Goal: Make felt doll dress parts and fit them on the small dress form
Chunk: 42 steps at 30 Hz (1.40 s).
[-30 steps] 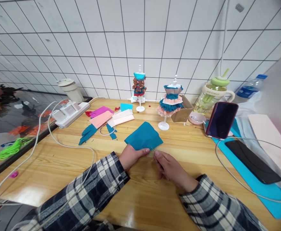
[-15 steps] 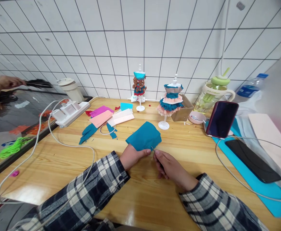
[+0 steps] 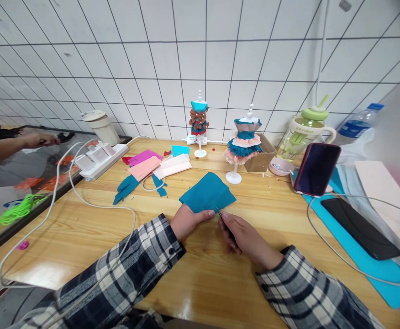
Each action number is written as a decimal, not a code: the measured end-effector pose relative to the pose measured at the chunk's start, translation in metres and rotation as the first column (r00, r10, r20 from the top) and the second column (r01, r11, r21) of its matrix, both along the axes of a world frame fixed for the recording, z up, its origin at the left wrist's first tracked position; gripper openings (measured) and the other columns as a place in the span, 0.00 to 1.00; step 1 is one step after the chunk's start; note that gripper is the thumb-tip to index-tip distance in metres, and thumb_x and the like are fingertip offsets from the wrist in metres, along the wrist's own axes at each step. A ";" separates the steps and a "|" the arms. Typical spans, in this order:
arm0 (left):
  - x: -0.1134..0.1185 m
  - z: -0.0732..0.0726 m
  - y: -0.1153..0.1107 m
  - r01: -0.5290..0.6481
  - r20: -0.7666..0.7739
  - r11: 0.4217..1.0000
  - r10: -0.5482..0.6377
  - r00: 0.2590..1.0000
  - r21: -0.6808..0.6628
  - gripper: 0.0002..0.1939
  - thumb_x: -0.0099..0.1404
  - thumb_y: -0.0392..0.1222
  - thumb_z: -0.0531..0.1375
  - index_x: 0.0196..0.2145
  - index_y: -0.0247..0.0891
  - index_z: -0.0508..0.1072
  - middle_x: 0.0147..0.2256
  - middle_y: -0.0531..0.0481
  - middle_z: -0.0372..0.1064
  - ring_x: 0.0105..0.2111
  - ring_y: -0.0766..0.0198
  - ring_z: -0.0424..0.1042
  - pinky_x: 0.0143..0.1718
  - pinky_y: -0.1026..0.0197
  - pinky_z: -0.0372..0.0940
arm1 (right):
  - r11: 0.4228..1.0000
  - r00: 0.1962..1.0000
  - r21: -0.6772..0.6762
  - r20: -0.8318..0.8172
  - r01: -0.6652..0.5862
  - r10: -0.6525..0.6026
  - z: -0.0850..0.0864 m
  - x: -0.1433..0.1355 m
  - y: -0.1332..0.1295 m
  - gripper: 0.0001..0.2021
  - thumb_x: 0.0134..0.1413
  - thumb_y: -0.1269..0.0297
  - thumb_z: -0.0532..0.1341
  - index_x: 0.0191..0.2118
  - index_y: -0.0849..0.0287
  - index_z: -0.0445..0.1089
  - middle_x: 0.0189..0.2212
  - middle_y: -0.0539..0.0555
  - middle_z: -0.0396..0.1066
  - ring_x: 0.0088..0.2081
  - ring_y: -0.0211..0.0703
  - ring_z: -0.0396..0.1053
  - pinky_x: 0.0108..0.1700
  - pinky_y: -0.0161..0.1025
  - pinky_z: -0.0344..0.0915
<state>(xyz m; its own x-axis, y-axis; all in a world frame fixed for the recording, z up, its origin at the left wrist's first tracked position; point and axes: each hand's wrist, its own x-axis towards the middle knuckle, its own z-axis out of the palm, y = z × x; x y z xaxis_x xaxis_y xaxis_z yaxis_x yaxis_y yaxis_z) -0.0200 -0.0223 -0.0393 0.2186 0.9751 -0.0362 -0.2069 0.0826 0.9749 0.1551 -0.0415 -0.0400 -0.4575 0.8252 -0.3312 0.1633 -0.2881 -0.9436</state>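
A teal paper sheet [image 3: 207, 192] is gripped along its near edge by my left hand [image 3: 191, 221], thumb on top and fingers beneath. Just right of that thumb, my right hand [image 3: 237, 233] is closed around a thin dark pointed tool [image 3: 223, 218] that looks like tweezers. The tool's tip is at the near edge of the sheet. Beyond the sheet stands a small white dress form in a teal and pink ruffled paper dress [image 3: 244, 141]. A second form wears a brown, red and blue outfit [image 3: 199, 119].
Folded pink paper [image 3: 145, 167] and teal scraps [image 3: 125, 188] lie left of centre. A power strip [image 3: 104, 160] with a looping white cable is at the left. On the right are an upright phone [image 3: 317, 169], a flat black phone [image 3: 360, 227] and a bottle [image 3: 302, 130]. Another person's hand [image 3: 42, 139] is far left.
The right corner of the teal sheet now spreads farther right. My hands have barely moved. The other person's hand has shifted right and down.
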 end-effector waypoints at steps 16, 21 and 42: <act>0.000 -0.001 -0.004 -0.001 -0.215 0.998 0.014 0.976 0.063 0.31 0.52 0.46 0.68 0.52 0.37 0.69 0.49 0.42 0.72 0.51 0.49 0.68 0.57 0.46 0.58 | 1.000 0.999 0.016 -0.044 0.023 -0.022 -0.002 -0.002 -0.002 0.25 0.53 0.35 0.48 0.28 0.55 0.56 0.12 0.40 0.52 0.12 0.30 0.47 0.20 0.35 0.64; 0.000 0.002 -0.004 0.001 -0.238 0.998 0.015 0.971 0.070 0.30 0.52 0.47 0.67 0.51 0.36 0.70 0.50 0.42 0.71 0.52 0.49 0.68 0.57 0.47 0.58 | 0.999 0.998 0.029 -0.059 0.017 -0.016 -0.001 -0.001 -0.001 0.25 0.53 0.35 0.49 0.27 0.56 0.56 0.12 0.40 0.52 0.13 0.30 0.47 0.21 0.35 0.66; 0.003 0.006 -0.005 0.069 -0.277 0.987 -0.026 0.960 0.147 0.28 0.52 0.49 0.67 0.49 0.36 0.70 0.51 0.43 0.70 0.52 0.51 0.68 0.57 0.48 0.58 | 1.000 0.999 0.017 -0.040 0.010 -0.009 -0.001 -0.002 0.000 0.25 0.52 0.35 0.49 0.27 0.55 0.55 0.13 0.40 0.53 0.13 0.30 0.48 0.21 0.34 0.65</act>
